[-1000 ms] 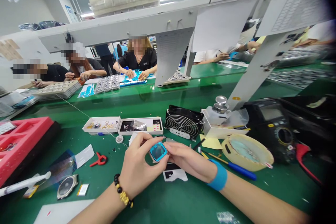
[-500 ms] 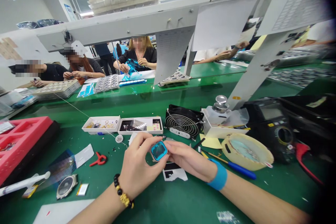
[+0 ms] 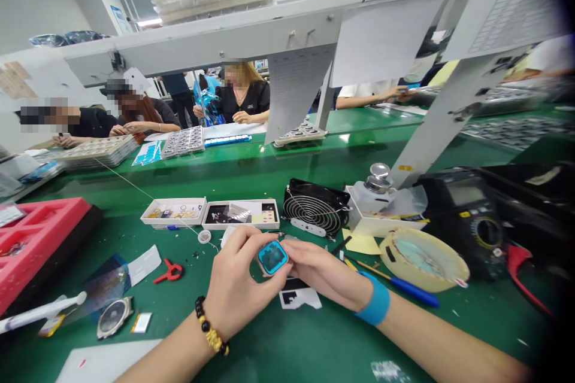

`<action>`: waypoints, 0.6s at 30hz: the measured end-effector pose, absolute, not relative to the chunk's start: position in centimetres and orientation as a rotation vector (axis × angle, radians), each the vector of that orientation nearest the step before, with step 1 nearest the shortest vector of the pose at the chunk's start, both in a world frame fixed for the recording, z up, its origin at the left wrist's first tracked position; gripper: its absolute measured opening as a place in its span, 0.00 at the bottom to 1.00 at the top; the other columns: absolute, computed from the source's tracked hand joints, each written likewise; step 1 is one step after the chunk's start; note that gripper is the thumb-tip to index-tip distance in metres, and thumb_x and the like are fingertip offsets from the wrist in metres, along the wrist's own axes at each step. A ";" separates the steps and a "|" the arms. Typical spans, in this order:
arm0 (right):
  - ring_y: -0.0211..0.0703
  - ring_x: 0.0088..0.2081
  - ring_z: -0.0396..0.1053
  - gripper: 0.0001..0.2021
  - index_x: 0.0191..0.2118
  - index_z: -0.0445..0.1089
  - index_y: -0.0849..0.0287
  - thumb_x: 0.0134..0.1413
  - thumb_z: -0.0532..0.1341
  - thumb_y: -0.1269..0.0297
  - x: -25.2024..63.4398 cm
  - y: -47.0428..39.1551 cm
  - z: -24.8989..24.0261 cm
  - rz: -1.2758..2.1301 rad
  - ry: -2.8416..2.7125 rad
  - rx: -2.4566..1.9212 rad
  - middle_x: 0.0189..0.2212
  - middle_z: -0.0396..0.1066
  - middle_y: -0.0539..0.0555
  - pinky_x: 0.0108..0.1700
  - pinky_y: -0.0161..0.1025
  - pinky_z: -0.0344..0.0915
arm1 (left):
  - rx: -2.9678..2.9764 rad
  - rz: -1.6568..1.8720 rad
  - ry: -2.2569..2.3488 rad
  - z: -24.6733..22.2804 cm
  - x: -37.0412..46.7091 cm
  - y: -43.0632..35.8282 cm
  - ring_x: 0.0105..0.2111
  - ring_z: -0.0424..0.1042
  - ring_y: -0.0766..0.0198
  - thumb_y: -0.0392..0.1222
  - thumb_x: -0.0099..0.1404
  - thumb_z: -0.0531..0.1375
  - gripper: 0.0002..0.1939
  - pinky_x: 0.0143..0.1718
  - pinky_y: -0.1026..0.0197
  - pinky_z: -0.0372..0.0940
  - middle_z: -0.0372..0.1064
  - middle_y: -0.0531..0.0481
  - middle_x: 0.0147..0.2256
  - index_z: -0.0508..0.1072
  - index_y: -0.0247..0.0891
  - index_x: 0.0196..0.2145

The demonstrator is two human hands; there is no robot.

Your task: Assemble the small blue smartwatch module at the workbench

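A small square device with rounded corners and a bright blue rim (image 3: pixel 273 257) is held up over the green bench. My left hand (image 3: pixel 245 287) grips it between thumb and fingers, with a black and gold bead bracelet at the wrist. From the other side, my right hand (image 3: pixel 326 275) touches the device's right edge with bent fingers. A blue band (image 3: pixel 375 299) circles my right wrist. Just below the hands lies a white and black cut sheet (image 3: pixel 300 296).
Two white parts boxes (image 3: pixel 175 212), a black fan (image 3: pixel 314 208), a yellow bowl (image 3: pixel 424 258), a blue-handled tool (image 3: pixel 415 292), a red clamp (image 3: pixel 169 271), a round watch-like part (image 3: pixel 114 318) and a red foam tray (image 3: pixel 38 239) surround the hands. Several people sit opposite.
My hands and the device have barely moved. Across the bench, a person has shifted the blue film to the left and lowered one hand.
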State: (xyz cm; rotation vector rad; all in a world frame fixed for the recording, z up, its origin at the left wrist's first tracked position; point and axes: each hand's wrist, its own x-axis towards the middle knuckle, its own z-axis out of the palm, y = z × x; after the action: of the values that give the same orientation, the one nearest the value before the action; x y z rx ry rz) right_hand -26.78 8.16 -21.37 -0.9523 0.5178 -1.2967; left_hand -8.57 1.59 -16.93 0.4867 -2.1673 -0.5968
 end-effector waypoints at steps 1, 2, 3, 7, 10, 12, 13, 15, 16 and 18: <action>0.47 0.46 0.65 0.17 0.48 0.78 0.64 0.76 0.69 0.52 -26.8 8.1 -21.3 -1.295 0.521 -0.956 0.43 0.68 0.58 0.51 0.36 0.66 | 0.491 -0.605 -2.168 -16.9 -8.6 1.6 0.43 0.69 0.66 0.38 0.64 0.66 0.16 0.44 0.62 0.67 0.67 0.51 0.43 0.73 0.42 0.49; 0.47 0.46 0.65 0.17 0.48 0.78 0.64 0.76 0.69 0.51 -26.8 8.1 -21.2 -1.295 0.522 -0.960 0.43 0.68 0.58 0.51 0.36 0.66 | 0.495 -0.612 -2.169 -17.0 -8.6 1.6 0.43 0.69 0.66 0.38 0.64 0.66 0.16 0.44 0.62 0.67 0.67 0.51 0.44 0.73 0.42 0.49; 0.47 0.46 0.65 0.17 0.48 0.78 0.64 0.76 0.69 0.51 -26.8 8.1 -21.2 -1.293 0.525 -0.964 0.43 0.68 0.58 0.51 0.36 0.66 | 0.497 -0.617 -2.170 -17.0 -8.6 1.6 0.43 0.69 0.66 0.38 0.64 0.66 0.16 0.44 0.62 0.67 0.67 0.51 0.44 0.73 0.43 0.49; 0.47 0.46 0.65 0.17 0.49 0.78 0.64 0.77 0.68 0.52 -26.8 8.2 -21.1 -1.301 0.523 -0.968 0.43 0.69 0.59 0.51 0.36 0.66 | 0.503 -0.618 -2.176 -17.0 -8.5 1.6 0.44 0.69 0.66 0.38 0.64 0.66 0.16 0.44 0.61 0.67 0.67 0.51 0.44 0.73 0.43 0.50; 0.47 0.46 0.65 0.16 0.49 0.78 0.64 0.78 0.68 0.53 -26.9 8.3 -21.2 -1.305 0.513 -0.967 0.43 0.68 0.58 0.52 0.36 0.66 | 0.508 -0.622 -2.182 -17.0 -8.5 1.6 0.44 0.69 0.66 0.39 0.64 0.66 0.16 0.44 0.61 0.67 0.67 0.51 0.44 0.73 0.43 0.50; 0.47 0.47 0.65 0.16 0.49 0.78 0.63 0.78 0.68 0.52 -26.8 8.3 -21.3 -1.303 0.505 -0.964 0.43 0.68 0.58 0.52 0.36 0.66 | 0.514 -0.642 -2.182 -16.9 -8.6 1.5 0.43 0.69 0.66 0.39 0.64 0.66 0.16 0.44 0.61 0.67 0.67 0.52 0.44 0.73 0.43 0.50; 0.47 0.47 0.66 0.16 0.48 0.78 0.63 0.78 0.68 0.52 -26.8 8.3 -21.3 -1.301 0.506 -0.962 0.43 0.68 0.57 0.52 0.35 0.66 | 0.517 -0.654 -2.183 -16.9 -8.6 1.5 0.43 0.69 0.67 0.40 0.64 0.66 0.16 0.43 0.62 0.67 0.67 0.52 0.44 0.72 0.42 0.49; 0.46 0.46 0.66 0.17 0.48 0.78 0.64 0.77 0.68 0.51 -26.7 8.3 -21.4 -1.299 0.511 -0.954 0.43 0.69 0.57 0.51 0.35 0.67 | 0.527 -0.674 -2.183 -16.9 -8.7 1.5 0.41 0.69 0.67 0.41 0.64 0.67 0.15 0.41 0.61 0.67 0.67 0.52 0.42 0.72 0.41 0.48; 0.46 0.45 0.66 0.18 0.48 0.78 0.64 0.77 0.68 0.50 -26.7 8.3 -21.4 -1.295 0.514 -0.953 0.43 0.69 0.58 0.51 0.35 0.67 | 0.532 -0.680 -2.184 -16.9 -8.7 1.5 0.40 0.68 0.67 0.42 0.65 0.67 0.14 0.40 0.61 0.67 0.68 0.52 0.41 0.73 0.41 0.47; 0.45 0.44 0.66 0.18 0.47 0.78 0.64 0.77 0.68 0.50 -26.6 8.3 -21.4 -1.296 0.508 -0.941 0.42 0.69 0.57 0.50 0.34 0.67 | 0.546 -0.690 -2.187 -16.8 -8.7 1.5 0.38 0.68 0.66 0.43 0.64 0.67 0.13 0.39 0.60 0.66 0.68 0.51 0.40 0.73 0.40 0.46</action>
State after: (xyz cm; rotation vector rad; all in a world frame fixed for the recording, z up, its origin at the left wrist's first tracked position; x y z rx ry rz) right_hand -26.64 8.33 -21.39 -0.9412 0.5078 -1.2962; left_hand -8.70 1.50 -16.80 0.5464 -2.1873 -0.6900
